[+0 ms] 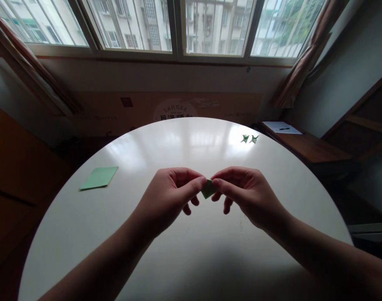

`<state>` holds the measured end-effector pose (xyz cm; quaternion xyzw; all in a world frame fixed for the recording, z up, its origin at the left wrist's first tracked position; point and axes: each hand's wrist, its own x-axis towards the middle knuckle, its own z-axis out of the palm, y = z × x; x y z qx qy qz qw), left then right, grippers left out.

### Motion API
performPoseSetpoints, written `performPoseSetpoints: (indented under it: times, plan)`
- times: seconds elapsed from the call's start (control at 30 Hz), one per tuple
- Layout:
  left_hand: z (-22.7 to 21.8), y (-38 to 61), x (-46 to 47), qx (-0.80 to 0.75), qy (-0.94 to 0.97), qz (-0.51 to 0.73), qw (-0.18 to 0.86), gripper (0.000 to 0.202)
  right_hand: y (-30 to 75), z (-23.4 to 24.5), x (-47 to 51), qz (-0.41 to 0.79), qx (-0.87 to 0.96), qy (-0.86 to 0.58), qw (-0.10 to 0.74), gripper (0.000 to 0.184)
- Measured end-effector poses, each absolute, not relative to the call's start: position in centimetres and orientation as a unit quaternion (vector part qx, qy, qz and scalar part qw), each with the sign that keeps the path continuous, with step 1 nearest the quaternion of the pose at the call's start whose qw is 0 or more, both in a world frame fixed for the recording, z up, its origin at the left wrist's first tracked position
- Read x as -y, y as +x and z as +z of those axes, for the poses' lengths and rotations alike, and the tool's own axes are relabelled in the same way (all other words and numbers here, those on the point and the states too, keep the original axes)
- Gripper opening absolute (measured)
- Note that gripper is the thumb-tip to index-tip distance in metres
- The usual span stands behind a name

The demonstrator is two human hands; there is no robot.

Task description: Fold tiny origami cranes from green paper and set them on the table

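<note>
A small piece of folded green paper is held up above the round white table, its lower end tapering to a point. My left hand pinches its left side between thumb and forefinger. On the other side, my right hand grips it the same way, with the lower fingers of both hands hanging loose. The fingertips cover the paper's upper edges. Two small folded green paper cranes stand side by side at the table's far right.
A stack of square green paper lies on the table's left. Beyond the right edge is a wooden desk with a white sheet and a dark pen on it. A long printed box leans under the window.
</note>
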<state>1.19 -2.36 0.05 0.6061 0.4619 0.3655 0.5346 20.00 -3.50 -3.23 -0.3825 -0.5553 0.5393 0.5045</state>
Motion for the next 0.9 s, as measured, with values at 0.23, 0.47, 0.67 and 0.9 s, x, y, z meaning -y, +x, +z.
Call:
performPoseSetpoints:
  times: [0.23,0.47,0.67,0.9]
  plan:
    - [0.12,1.29,2.22,-0.472,0.61,0.36,0.525,0.014,20.04,-3.21,3.57,0.535,0.569,-0.381,0.495,0.016]
    - [-0.05,1.3,2.1,-0.484,0.606,0.365,0.514,0.011,20.02,-3.16,3.51,0.543,0.574,-0.383,0.478,0.02]
    - [-0.31,1.28,2.14,-0.485,0.62,0.362,0.499,0.011,20.06,-3.14,3.3,0.579,0.572,-0.374,0.444,0.02]
    - [-0.37,1.39,2.16,-0.471,0.647,0.325,0.504,0.017,19.8,-3.32,3.15,0.562,0.581,-0.394,0.438,0.015]
